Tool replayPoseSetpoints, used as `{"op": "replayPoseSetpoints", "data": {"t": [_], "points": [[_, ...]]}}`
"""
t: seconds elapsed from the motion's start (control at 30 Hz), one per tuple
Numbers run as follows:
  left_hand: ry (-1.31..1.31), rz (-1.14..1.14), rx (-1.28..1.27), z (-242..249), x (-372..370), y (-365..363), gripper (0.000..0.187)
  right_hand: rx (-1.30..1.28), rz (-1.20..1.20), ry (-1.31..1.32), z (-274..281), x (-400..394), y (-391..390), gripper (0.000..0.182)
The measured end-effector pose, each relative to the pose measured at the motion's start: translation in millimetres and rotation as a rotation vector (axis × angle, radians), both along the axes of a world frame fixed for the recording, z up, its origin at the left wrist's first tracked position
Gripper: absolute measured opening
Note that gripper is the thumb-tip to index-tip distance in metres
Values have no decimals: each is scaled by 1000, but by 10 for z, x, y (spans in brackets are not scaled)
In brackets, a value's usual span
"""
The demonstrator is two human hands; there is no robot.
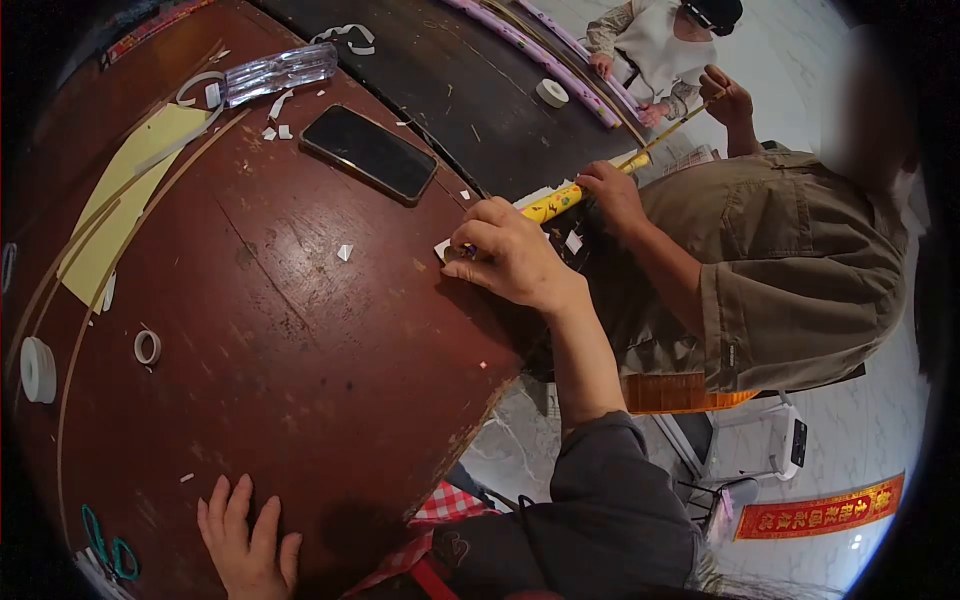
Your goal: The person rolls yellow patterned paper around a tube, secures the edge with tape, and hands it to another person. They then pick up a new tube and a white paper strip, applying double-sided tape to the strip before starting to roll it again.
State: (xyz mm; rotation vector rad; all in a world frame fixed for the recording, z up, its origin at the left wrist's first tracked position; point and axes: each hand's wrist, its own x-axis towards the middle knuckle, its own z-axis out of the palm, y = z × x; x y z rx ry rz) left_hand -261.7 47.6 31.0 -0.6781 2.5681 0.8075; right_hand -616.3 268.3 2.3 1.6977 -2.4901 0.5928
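My left hand lies on the brown table near its lower edge, fingers spread, holding nothing. Out over the table's right side, my right hand is closed at the near end of a yellow patterned roll. Its thumb and fingers curl toward each other beside a small white piece; what lies between them is too small to make out. A co-worker's hand rests on the far part of the same roll, and that person's other hand holds a thin yellow strip.
A phone, a clear plastic pack, yellow paper, white tape rolls and teal scissors lie on the table. Pink rolls lie on the dark table beyond. Another person stands at the back.
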Motion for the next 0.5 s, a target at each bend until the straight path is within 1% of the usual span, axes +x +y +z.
{"op": "replayPoseSetpoints", "data": {"t": [0.33,0.5], "points": [[12,-2,-1,25,-9,4,33,-33,5,-3,-42,-2,12,26],[-177,-38,20,97,-136,-58,37,-62,-8,26,-56,22,7,27]]}}
